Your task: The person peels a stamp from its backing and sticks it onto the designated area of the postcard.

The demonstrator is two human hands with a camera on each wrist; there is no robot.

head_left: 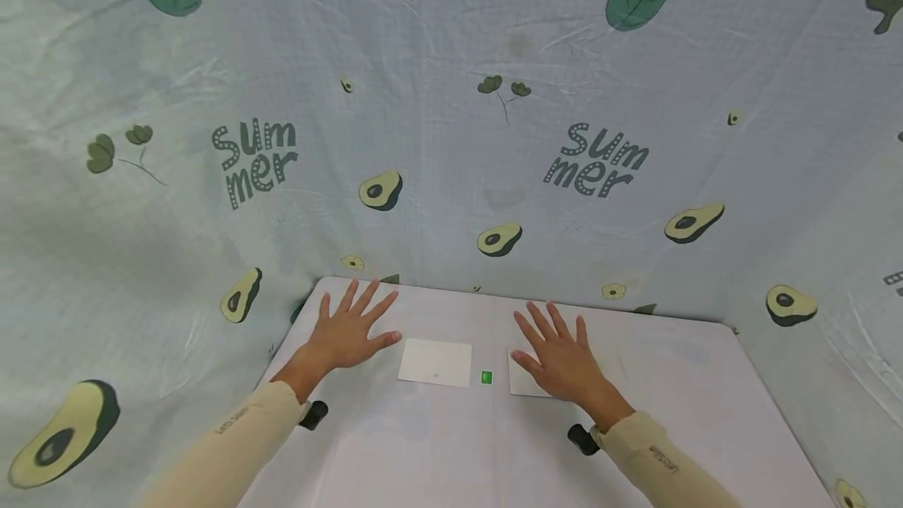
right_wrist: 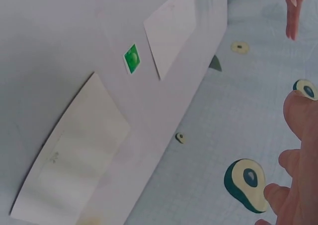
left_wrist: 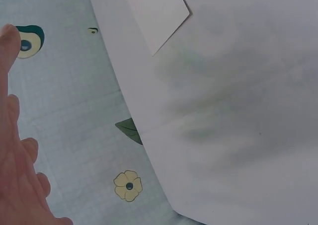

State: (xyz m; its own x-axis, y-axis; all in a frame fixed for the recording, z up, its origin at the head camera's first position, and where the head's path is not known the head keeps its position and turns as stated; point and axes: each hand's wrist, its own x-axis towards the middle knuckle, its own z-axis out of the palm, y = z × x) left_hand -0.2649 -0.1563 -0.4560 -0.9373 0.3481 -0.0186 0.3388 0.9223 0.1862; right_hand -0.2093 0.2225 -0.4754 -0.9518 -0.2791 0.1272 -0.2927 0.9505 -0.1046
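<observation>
Both hands hover over a white table with fingers spread and nothing held. My left hand [head_left: 349,333] is over the table's far left part, its thumb near the left white card [head_left: 435,364]. Over the right white card [head_left: 525,377] is my right hand [head_left: 562,359], hiding much of that card in the head view. A small green stamp-like square [head_left: 487,377] with a white edge lies between the two cards. In the right wrist view both cards and the green square [right_wrist: 132,59] show whole or nearly so, lying flat.
The white table [head_left: 437,453] has its far edge against a hanging pale cloth [head_left: 451,139] printed with avocados, leaves and the word summer. The cloth also hangs at the left and right sides. A black wrist camera [head_left: 313,415] sits under the left sleeve, another [head_left: 583,439] under the right.
</observation>
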